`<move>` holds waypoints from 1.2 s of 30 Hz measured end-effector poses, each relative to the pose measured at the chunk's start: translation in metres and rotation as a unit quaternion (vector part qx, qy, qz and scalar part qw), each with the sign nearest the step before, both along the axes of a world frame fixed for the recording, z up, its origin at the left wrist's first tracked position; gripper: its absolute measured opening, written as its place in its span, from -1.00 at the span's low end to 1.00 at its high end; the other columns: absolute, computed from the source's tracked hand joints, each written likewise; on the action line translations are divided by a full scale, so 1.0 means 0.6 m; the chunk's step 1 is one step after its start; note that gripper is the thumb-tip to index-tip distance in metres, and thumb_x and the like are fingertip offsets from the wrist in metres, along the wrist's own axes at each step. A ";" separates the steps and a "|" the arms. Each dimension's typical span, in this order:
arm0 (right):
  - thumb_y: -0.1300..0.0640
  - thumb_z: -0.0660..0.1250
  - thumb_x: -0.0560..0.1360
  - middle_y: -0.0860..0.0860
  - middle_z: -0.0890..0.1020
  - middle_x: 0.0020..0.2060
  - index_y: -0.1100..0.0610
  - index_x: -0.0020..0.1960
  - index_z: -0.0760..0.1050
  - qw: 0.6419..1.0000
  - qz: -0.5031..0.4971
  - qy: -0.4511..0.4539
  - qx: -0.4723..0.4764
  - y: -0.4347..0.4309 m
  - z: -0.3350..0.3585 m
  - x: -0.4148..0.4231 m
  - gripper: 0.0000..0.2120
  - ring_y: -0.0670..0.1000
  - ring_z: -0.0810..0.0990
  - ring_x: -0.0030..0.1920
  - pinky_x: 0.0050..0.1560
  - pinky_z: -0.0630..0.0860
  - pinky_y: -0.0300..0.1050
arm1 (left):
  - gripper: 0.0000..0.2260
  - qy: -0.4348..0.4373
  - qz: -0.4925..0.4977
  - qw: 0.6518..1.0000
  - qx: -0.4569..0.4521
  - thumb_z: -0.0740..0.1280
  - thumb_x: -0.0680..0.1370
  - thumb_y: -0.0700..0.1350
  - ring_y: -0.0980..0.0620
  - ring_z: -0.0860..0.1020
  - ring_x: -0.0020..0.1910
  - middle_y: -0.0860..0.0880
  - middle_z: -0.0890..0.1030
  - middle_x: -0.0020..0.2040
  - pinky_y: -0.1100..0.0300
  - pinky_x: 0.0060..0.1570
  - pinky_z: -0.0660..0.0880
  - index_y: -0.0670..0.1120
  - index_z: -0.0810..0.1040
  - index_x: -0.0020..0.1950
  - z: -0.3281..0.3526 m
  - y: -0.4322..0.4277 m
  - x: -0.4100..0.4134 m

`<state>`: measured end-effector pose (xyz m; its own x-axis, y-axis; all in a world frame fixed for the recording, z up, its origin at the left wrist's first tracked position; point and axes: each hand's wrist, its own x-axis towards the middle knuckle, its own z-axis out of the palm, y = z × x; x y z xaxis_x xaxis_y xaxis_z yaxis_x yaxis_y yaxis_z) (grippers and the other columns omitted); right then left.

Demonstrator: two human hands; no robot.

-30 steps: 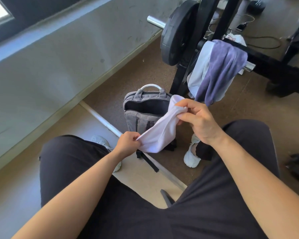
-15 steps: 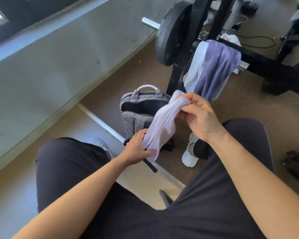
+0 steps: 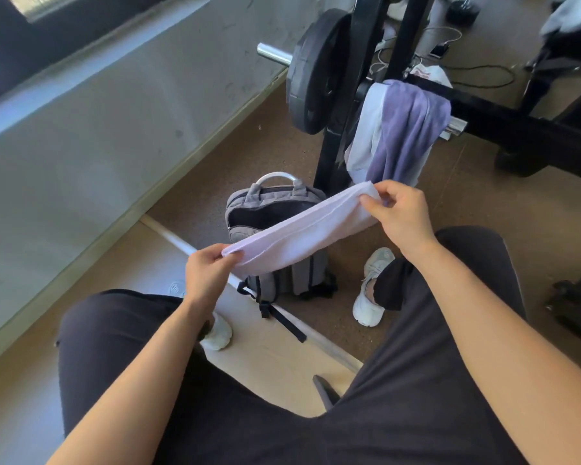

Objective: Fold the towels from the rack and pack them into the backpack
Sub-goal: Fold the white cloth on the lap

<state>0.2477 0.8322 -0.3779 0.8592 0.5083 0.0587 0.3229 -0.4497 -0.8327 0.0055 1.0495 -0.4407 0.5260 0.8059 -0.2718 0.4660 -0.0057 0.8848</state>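
towel (image 3: 302, 234): pale lilac, gathered into a long narrow band, held in the air and pulled taut between both hands, out past the knees and crossing in front of the backpack (image 3: 296, 280) opening. The left hand (image 3: 207, 273) pinches the near-left end, thumb on top and fingers curled under. The right hand (image 3: 401, 218) pinches the far-right end between thumb and fingertips, with the other fingers loosely curled. The backpack is grey and upright on the floor, roughly between the white shoes (image 3: 371, 293). Its main compartment is unzipped and the inside is dark, so I can't tell the contents. Behind it stands the black rack (image 3: 336, 142), with two more towels draped unfolded over its bar: the purple towel (image 3: 410, 129) overlaps the pale towel (image 3: 364, 135). The weight plate (image 3: 312, 72) sits just left of them.
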 end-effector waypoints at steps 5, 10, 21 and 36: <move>-0.03 0.34 0.61 0.11 0.62 -0.18 0.17 0.03 0.55 0.999 0.040 0.011 -0.032 -0.001 -0.002 0.009 -0.76 0.05 0.58 -0.16 -0.13 0.50 0.00 | -0.82 -0.094 0.049 0.976 -0.192 0.30 0.35 -0.14 -0.03 0.46 -0.28 -0.07 0.49 -0.35 0.09 -0.19 0.32 -0.10 0.61 -0.43 0.039 0.013 -0.004; 0.02 0.29 0.64 0.03 0.51 -0.21 0.15 0.00 0.48 0.995 0.043 0.092 0.002 0.014 -0.015 -0.007 -0.81 -0.05 0.45 -0.20 -0.13 0.37 -0.05 | -0.68 -0.167 0.078 0.892 -0.412 0.34 0.42 0.12 -0.15 0.54 -0.20 -0.12 0.55 -0.24 0.04 -0.09 0.41 -0.14 0.55 -0.30 0.066 0.013 -0.012; -0.03 0.21 0.66 0.03 0.53 0.12 0.15 0.30 0.45 0.985 -0.030 0.162 -0.048 0.020 -0.036 -0.004 -0.68 0.06 0.50 0.10 0.06 0.42 -0.03 | -0.72 -0.044 0.017 0.971 -0.236 0.41 0.60 0.05 -0.13 0.70 0.01 -0.18 0.74 0.08 -0.04 0.13 0.61 -0.16 0.69 0.09 0.029 -0.006 -0.002; 0.04 0.29 0.63 0.06 0.61 0.02 0.12 0.14 0.47 0.971 0.049 0.234 -0.015 0.067 -0.040 -0.102 -0.83 0.06 0.60 0.04 0.06 0.59 0.06 | -0.90 -0.107 -0.105 0.989 0.012 0.40 0.59 0.04 -0.12 0.64 -0.02 0.03 0.65 -0.02 -0.09 -0.09 0.60 0.12 0.56 0.08 0.038 -0.072 0.021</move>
